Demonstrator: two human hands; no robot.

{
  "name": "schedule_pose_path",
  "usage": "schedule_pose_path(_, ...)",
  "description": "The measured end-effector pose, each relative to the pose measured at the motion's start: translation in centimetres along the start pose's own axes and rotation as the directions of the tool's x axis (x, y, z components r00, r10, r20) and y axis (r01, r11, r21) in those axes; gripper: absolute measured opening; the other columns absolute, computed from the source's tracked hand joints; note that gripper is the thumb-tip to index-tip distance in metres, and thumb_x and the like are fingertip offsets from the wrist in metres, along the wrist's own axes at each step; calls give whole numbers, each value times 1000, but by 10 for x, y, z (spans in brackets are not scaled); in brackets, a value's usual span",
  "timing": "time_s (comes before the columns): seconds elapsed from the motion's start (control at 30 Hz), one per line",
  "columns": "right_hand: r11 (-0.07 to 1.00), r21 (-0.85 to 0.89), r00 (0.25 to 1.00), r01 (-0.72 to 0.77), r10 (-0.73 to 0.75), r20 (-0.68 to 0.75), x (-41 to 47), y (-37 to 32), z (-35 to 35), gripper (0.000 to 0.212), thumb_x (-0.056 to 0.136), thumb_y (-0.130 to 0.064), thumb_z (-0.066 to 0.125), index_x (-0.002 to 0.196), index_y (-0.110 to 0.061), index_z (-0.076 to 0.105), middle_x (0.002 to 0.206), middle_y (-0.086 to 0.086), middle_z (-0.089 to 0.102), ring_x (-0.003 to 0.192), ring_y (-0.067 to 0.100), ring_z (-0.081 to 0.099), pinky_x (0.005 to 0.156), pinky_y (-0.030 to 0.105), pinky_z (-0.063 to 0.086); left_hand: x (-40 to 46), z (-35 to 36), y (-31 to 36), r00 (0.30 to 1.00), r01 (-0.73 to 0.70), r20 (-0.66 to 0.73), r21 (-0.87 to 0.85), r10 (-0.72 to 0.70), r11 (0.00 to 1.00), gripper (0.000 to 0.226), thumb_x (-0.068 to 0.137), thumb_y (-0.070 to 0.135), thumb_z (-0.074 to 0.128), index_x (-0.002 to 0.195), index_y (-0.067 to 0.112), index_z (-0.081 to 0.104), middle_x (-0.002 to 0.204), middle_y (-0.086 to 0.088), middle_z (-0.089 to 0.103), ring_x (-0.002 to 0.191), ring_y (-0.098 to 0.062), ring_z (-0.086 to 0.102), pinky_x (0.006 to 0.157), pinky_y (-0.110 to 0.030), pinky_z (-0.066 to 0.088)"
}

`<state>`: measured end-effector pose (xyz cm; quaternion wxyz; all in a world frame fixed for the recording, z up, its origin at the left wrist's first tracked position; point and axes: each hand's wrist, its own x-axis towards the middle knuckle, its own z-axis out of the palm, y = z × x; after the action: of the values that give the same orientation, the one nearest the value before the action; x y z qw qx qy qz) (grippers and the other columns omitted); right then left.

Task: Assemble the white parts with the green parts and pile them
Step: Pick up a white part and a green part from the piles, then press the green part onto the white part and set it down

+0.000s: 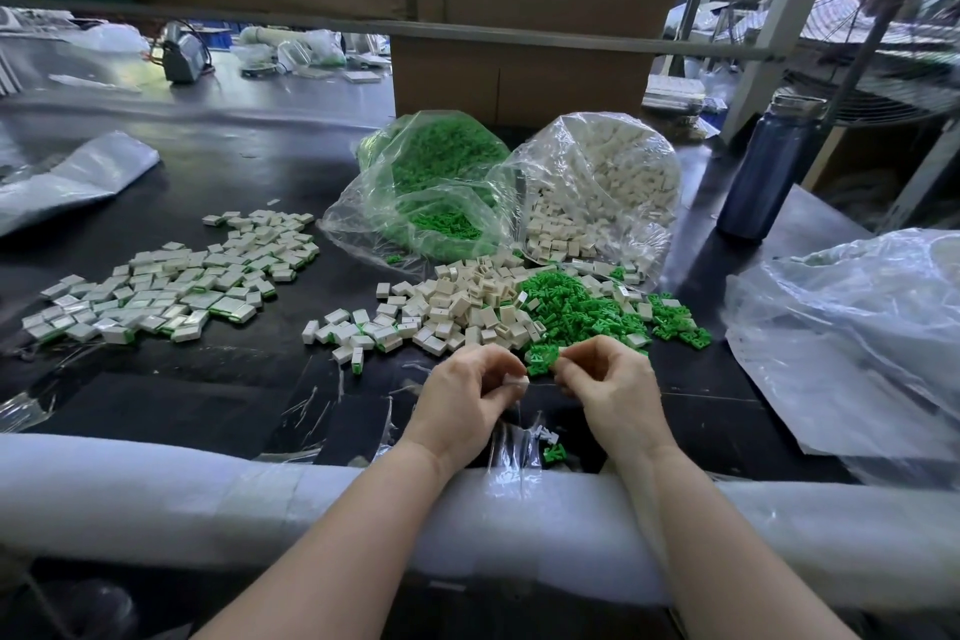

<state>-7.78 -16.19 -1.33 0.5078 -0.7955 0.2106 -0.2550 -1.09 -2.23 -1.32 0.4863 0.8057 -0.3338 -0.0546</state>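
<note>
My left hand (470,392) pinches a small white part (517,382) between thumb and fingers. My right hand (605,379) sits just to its right with fingers curled at a green part (543,361) on the edge of the loose green pile (576,312). Behind my hands lies a heap of loose white parts (467,299). A wide spread of assembled white-and-green pieces (171,283) covers the table on the left. Further back, one clear bag (441,187) holds green parts and another bag (602,187) holds white parts.
A white foam roll (208,489) pads the table's near edge under my forearms. Crumpled clear plastic bags lie at right (852,338) and far left (72,177). A dark blue bottle (763,172) stands at back right. A cardboard box (519,78) rises behind the bags.
</note>
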Motion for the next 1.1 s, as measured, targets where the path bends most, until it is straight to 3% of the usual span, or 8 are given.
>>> schedule_pose_path(0.13, 996, 83, 999, -11, 8, 32, 0, 1, 0, 23, 83, 0, 65, 89, -21, 59, 78, 5, 64, 73, 15, 61, 68, 21, 52, 1, -2, 0, 997, 77, 15, -151, -75, 986, 21, 84, 6, 65, 83, 26, 60, 80, 3, 66, 74, -11, 66, 73, -17, 54)
schedule_pose_path(0.23, 999, -34, 1000, 10, -9, 28, 0, 4, 2, 21, 85, -2, 63, 91, -22, 61, 79, -2, 63, 76, 12, 60, 68, 14, 48, 1, -3, 0, 996, 84, 15, -166, -82, 983, 16, 84, 8, 65, 87, 24, 62, 77, 7, 65, 65, 2, 62, 68, -11, 50)
schedule_pose_path(0.37, 977, -204, 997, 66, -59, 40, 1, 5, 3, 18, 86, -4, 62, 85, -23, 65, 82, -9, 64, 82, 12, 60, 79, 21, 46, 4, -1, -5, 995, 83, -41, -125, -89, 989, 13, 84, 11, 66, 88, 23, 64, 80, 8, 64, 71, -1, 59, 69, -7, 46)
schedule_pose_path(0.47, 944, -302, 987, 137, -105, 118, 0, 4, 7, 20, 88, -7, 59, 99, -20, 70, 95, -7, 61, 92, 14, 58, 87, 28, 47, 6, -2, -9, 991, 93, -83, -105, -102, 990, 10, 84, 12, 66, 91, 19, 66, 81, 5, 65, 73, -4, 57, 70, -8, 46)
schedule_pose_path(0.63, 848, -483, 965, 217, -110, 240, -1, 3, 13, 30, 94, -17, 53, 122, -24, 62, 103, -7, 50, 104, 15, 51, 93, 30, 43, 6, -2, -10, 990, 105, -82, -111, -114, 988, 9, 84, 12, 66, 91, 18, 66, 79, 7, 64, 71, -3, 57, 70, -8, 46)
schedule_pose_path(0.87, 865, -475, 980, 164, -87, 179, -2, 0, 11, 14, 89, -20, 62, 101, -19, 68, 100, -5, 56, 95, 16, 55, 88, 32, 45, 6, -3, -10, 989, 119, -79, -108, -128, 987, 9, 84, 11, 66, 91, 16, 67, 80, 4, 64, 73, -6, 57, 72, -11, 47)
schedule_pose_path(1.1, 865, -477, 981, 156, -80, 177, -3, -1, 11, 10, 86, -20, 66, 95, -19, 69, 98, -6, 56, 92, 15, 55, 87, 30, 46, 7, -2, -11, 988, 124, -75, -113, -133, 986, 9, 84, 11, 67, 90, 17, 66, 78, 7, 63, 71, -4, 56, 71, -9, 46)
